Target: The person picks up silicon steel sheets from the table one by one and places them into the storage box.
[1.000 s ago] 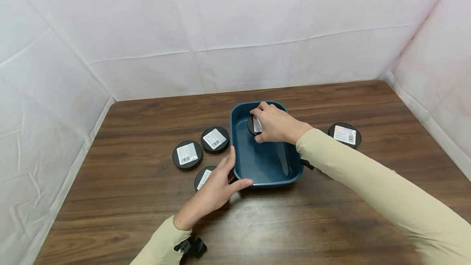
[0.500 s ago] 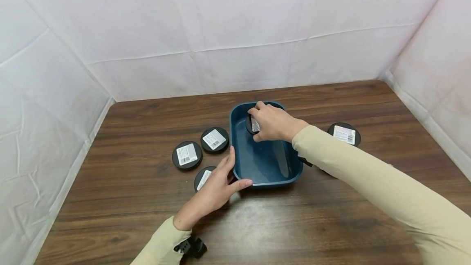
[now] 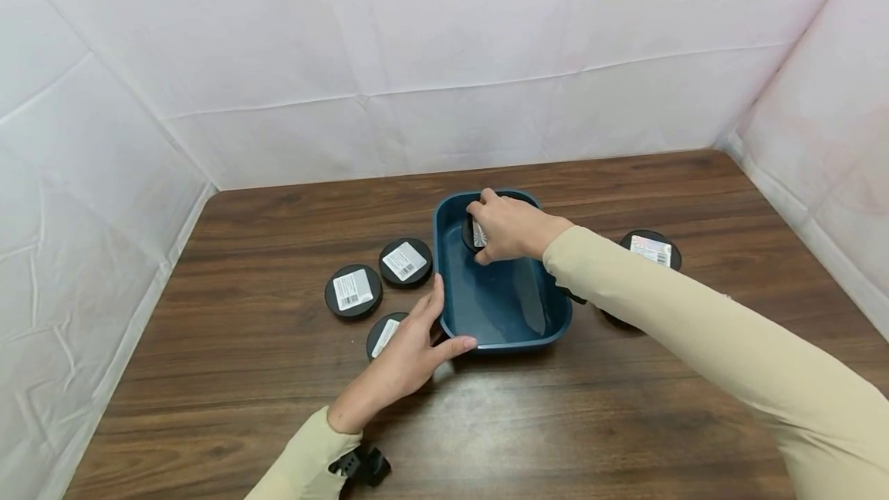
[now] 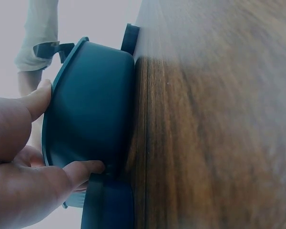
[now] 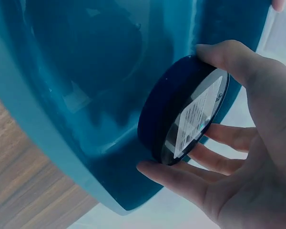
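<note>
A dark blue plastic tub [image 3: 493,307] stands on the wooden table. My left hand [image 3: 406,353] holds its near left corner, thumb at the front rim and fingers along the left side. In the left wrist view the thumb [image 4: 40,98] lies on the rim and another finger touches the outer wall. Inside the tub's far end, my right hand [image 3: 514,228] grips a flat round black container [image 3: 475,231] with a white barcode label. The right wrist view shows this container [image 5: 186,112] tilted between thumb and fingers, over the tub floor.
Left of the tub lie labelled black round containers [image 3: 353,292], one partly behind the left hand. To its right sits another round container [image 3: 650,247], with one more mostly hidden under the right forearm. White sheeting [image 3: 444,130] rises behind the table [image 3: 278,407].
My right hand has shifted slightly left and toward the far end of the tub, with the round container in its grip. The left hand and tub have stayed put.
</note>
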Tool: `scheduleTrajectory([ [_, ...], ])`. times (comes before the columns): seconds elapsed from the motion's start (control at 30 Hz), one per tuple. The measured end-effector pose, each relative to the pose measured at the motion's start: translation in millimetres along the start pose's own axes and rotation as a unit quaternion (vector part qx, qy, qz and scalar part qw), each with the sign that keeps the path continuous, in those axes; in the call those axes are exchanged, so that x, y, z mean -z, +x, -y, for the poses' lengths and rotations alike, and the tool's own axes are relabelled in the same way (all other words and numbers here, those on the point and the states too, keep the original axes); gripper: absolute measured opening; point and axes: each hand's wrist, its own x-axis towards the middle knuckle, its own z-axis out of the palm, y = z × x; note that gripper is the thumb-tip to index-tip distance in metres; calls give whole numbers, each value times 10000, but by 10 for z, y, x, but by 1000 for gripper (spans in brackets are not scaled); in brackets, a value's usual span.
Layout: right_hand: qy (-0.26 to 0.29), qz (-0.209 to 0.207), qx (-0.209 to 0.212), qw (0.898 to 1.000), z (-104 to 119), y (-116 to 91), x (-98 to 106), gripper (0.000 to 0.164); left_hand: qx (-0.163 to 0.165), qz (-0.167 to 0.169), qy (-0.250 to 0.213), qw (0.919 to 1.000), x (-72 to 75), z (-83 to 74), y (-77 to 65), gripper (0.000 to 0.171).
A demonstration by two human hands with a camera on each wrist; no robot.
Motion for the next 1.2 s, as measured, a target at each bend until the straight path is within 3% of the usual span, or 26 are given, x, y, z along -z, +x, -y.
scheduleTrajectory([
  [0.47,-120,517,-123,9985,-21,91,-7,80,55,58,-22,10000,-6,-2,-4,97],
  [1.2,-385,748,-251,9961,3,160,-95,90,-97,19,7,10000,-14,-4,21,98],
])
